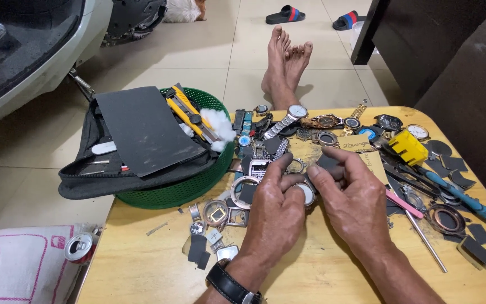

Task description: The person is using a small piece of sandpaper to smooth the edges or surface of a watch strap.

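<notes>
Holding a round watch case (305,193) in your left hand (274,211), you pinch it at the fingertips over the table (142,264), its face turned up and toward the right hand (350,197). Being round, it shows no long axis. Your right hand lies just beside it, to its right, thumb and fingers closed on a small dark square (328,164) above the case. Both hands are equally near. Loose watch parts (220,217) surround them, pliers (451,194) further right
</notes>
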